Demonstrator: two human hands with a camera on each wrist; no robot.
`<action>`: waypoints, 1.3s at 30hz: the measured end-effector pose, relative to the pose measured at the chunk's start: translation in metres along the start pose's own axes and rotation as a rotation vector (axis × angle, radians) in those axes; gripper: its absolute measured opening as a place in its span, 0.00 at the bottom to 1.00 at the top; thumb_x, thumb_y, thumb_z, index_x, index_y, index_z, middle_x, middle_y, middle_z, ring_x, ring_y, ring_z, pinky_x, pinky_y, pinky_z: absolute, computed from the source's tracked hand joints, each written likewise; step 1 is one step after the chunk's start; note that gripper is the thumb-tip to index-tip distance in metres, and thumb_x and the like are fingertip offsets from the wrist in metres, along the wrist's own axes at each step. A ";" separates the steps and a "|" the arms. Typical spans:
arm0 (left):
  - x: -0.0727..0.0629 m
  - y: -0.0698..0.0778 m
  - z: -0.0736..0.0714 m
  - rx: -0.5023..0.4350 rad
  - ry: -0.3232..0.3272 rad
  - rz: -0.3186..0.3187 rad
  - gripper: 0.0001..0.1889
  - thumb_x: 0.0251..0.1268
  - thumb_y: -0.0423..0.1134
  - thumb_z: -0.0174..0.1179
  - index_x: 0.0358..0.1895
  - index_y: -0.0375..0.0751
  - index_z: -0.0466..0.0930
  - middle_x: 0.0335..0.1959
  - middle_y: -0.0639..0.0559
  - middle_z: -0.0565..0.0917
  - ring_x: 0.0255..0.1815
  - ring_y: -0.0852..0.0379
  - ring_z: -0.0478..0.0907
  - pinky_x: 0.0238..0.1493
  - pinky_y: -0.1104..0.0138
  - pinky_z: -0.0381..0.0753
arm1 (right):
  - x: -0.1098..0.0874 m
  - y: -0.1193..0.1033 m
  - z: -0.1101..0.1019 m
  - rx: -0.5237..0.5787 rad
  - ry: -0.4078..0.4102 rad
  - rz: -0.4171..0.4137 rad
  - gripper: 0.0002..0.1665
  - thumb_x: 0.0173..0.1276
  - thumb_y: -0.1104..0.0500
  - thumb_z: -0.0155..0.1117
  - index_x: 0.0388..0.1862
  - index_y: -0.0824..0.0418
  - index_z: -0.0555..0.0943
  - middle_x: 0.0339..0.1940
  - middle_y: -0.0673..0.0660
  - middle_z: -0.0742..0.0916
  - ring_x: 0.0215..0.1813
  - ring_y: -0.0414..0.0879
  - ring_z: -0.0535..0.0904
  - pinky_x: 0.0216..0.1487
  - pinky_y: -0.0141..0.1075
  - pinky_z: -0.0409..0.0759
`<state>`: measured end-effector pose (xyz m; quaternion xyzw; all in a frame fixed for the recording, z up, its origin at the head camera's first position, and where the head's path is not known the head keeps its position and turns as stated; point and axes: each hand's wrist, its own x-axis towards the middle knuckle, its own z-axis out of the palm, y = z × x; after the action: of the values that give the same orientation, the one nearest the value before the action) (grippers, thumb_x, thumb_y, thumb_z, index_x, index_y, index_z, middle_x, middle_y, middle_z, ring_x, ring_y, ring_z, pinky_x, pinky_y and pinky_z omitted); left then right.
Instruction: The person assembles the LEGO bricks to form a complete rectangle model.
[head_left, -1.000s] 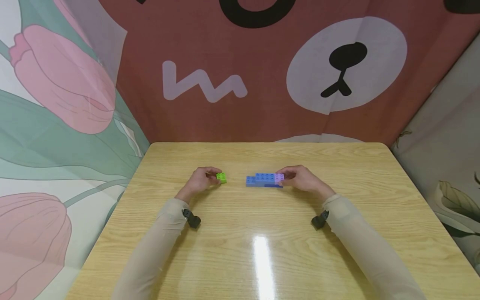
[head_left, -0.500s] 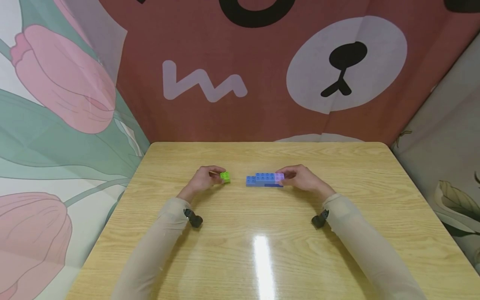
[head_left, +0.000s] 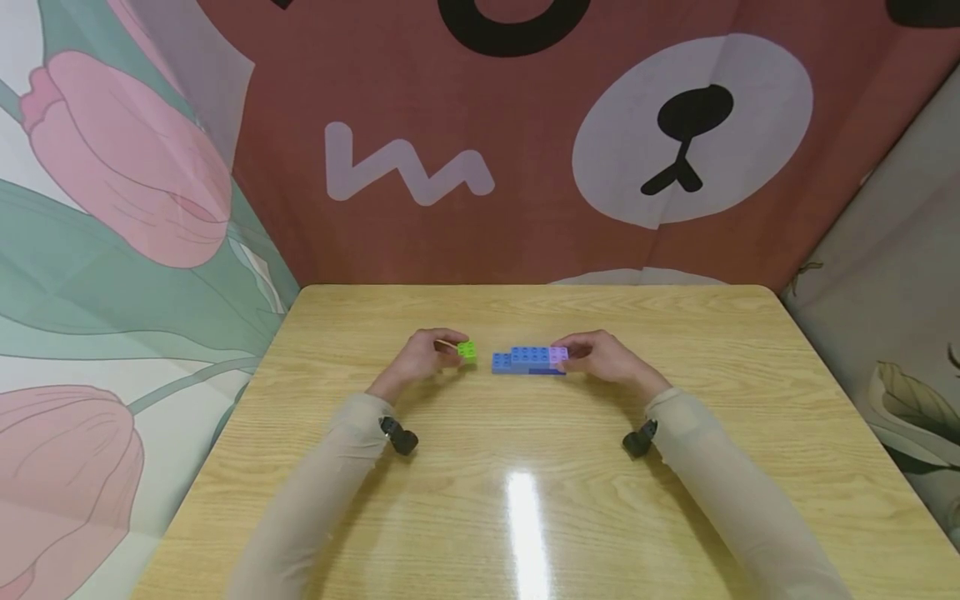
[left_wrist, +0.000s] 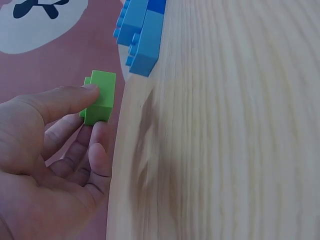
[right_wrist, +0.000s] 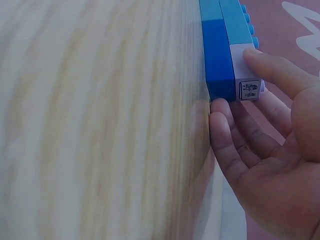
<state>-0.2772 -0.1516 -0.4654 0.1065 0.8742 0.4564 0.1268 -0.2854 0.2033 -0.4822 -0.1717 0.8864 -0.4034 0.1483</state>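
My left hand point(head_left: 426, 355) pinches a small lime-green building brick point(left_wrist: 102, 97) between thumb and fingers, raised a little off the table. To its right lies a low stack of building bricks point(head_left: 529, 357). Its lower layer has a light blue brick point(left_wrist: 148, 47) at the left end and a dark blue brick point(right_wrist: 219, 55) at the right. On top sit a longer blue brick point(head_left: 529, 354) and a lilac brick point(right_wrist: 245, 65) with a small printed picture on its end. My right hand point(head_left: 600, 356) grips the stack by the lilac brick. A short gap separates the green brick from the stack.
The wooden table point(head_left: 465, 500) carries the stack near its far side. Behind it hangs a reddish-brown cloth point(head_left: 525, 233) with a cartoon animal face. A flowered curtain point(head_left: 112, 250) hangs at the left, another at the right.
My left hand has moved right with the green brick, bringing it up and closer to the stack's left end. The right hand and the stack have stayed in place.
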 end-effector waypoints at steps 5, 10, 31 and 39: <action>0.002 0.005 0.005 0.003 -0.002 0.001 0.20 0.65 0.35 0.67 0.60 0.49 0.82 0.52 0.45 0.85 0.52 0.49 0.82 0.40 0.63 0.83 | 0.000 0.000 0.000 0.006 -0.005 0.011 0.21 0.66 0.53 0.71 0.59 0.51 0.83 0.52 0.54 0.88 0.49 0.47 0.80 0.47 0.36 0.77; 0.004 0.010 0.009 -0.005 -0.013 -0.006 0.19 0.65 0.35 0.67 0.59 0.50 0.82 0.50 0.46 0.85 0.50 0.50 0.81 0.40 0.61 0.83 | 0.001 0.000 0.001 0.015 -0.011 0.019 0.21 0.66 0.53 0.71 0.58 0.50 0.84 0.52 0.53 0.88 0.50 0.47 0.81 0.48 0.37 0.76; 0.014 0.024 0.028 -0.007 -0.063 0.005 0.20 0.61 0.37 0.71 0.57 0.52 0.84 0.49 0.49 0.85 0.51 0.53 0.81 0.40 0.60 0.85 | 0.001 0.002 0.001 0.032 -0.004 0.029 0.21 0.66 0.52 0.72 0.58 0.49 0.84 0.52 0.53 0.88 0.51 0.47 0.81 0.50 0.37 0.76; 0.020 0.023 0.033 -0.015 -0.072 0.025 0.19 0.61 0.37 0.70 0.56 0.52 0.84 0.51 0.50 0.85 0.51 0.54 0.81 0.37 0.65 0.83 | 0.001 0.002 0.003 0.045 0.002 0.032 0.22 0.65 0.52 0.73 0.58 0.51 0.84 0.50 0.54 0.89 0.49 0.47 0.81 0.48 0.37 0.77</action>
<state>-0.2839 -0.1068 -0.4668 0.1331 0.8643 0.4602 0.1534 -0.2854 0.2025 -0.4857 -0.1535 0.8799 -0.4211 0.1577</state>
